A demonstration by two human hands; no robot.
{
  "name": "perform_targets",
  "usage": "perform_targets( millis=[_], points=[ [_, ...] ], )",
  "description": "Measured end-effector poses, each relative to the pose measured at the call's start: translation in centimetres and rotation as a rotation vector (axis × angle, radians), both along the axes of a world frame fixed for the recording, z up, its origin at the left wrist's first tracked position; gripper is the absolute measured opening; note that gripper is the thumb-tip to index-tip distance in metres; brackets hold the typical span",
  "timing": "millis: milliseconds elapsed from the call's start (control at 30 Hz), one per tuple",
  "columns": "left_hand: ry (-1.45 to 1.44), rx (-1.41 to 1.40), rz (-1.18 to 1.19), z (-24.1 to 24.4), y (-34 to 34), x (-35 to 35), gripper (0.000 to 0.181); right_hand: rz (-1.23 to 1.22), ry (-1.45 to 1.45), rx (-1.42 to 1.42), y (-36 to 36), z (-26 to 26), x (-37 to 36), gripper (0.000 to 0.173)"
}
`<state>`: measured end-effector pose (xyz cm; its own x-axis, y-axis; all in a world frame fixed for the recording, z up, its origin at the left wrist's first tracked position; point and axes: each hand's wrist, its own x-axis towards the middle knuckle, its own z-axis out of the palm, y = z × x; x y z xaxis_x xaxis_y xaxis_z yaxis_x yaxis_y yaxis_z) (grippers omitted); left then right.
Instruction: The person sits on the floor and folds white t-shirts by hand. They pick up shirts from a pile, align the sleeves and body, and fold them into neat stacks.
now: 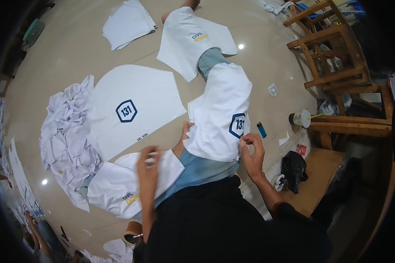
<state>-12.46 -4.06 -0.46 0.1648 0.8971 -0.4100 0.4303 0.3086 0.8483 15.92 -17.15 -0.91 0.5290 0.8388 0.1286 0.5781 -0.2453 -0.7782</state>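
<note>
My right hand (255, 154) is at the right edge of a white cut fabric panel (217, 108) laid over my bent leg. Its thumb and index finger come together beside a dark blue hexagonal badge (238, 126); whether they pinch the cloth is unclear. My left hand (148, 167), blurred and with curled fingers, hovers over another white panel (112, 187) across my other leg, which bears printed lettering. On the floor ahead lies a flat white sleeve-shaped panel (151, 95) with a similar badge. A third lettered panel (184, 39) drapes over my lower leg.
A crumpled heap of white fabric pieces (70, 131) lies left, and stacked white panels (128, 26) lie far ahead. At right are a blue lighter (261, 130), a lidded cup with straw (302, 119), a black plastic bag (293, 171) and wooden frames (335, 42). Another person's arm (38, 231) shows lower left.
</note>
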Motion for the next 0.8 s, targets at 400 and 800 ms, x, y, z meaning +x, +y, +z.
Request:
perform_targets(
  millis=[400,800],
  points=[
    [-0.624,-0.380,0.008,-1.2,0.7,7.3,0.022,0.130,-0.260,-0.134,-0.2,-1.2,-4.7,0.049],
    [-0.880,0.372,0.687,11.7,1.9,-2.4,0.027,-0.061,0.205,0.265,1.8,2.5,-0.5,0.023]
  ],
)
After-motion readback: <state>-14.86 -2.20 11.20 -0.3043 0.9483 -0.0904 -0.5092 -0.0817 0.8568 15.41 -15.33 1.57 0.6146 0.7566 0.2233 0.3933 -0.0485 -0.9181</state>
